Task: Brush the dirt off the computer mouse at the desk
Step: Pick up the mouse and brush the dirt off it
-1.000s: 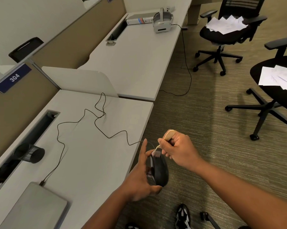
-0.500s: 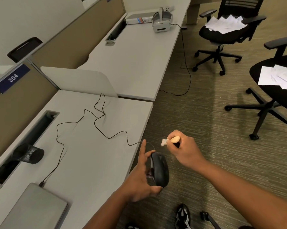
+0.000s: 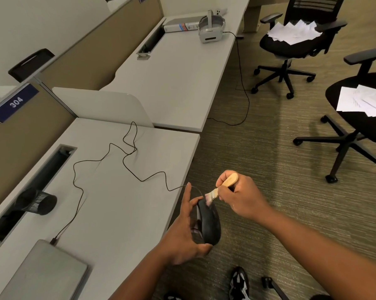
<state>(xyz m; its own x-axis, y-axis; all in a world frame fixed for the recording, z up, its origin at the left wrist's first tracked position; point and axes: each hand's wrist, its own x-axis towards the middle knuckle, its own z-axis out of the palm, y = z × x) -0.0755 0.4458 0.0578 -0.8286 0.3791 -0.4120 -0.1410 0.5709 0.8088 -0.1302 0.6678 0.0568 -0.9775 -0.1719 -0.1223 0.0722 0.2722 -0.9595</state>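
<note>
**Black mouse mid-brushing, held off the surface edge**

Black mouse (image 3: 208, 224) sits clamped in left hand (image 3: 182, 232), thumb under its rear, fingers (image 3: 188, 198) along the far side, just past the surface (image 3: 122, 204) edge. Right hand (image 3: 241, 198) fingers pinched around wooden brush (image 3: 222, 186); bristles touch the mouse's front end near the cord (image 3: 126, 161). Brushing looks underway; rear and sides likely remain. Dirt too small to judge.

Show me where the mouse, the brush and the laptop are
mouse (image 3: 209, 224), head view, on its black back.
brush (image 3: 230, 180), head view, on its wooden handle.
laptop (image 3: 46, 271), head view, on its closed grey lid.
</note>
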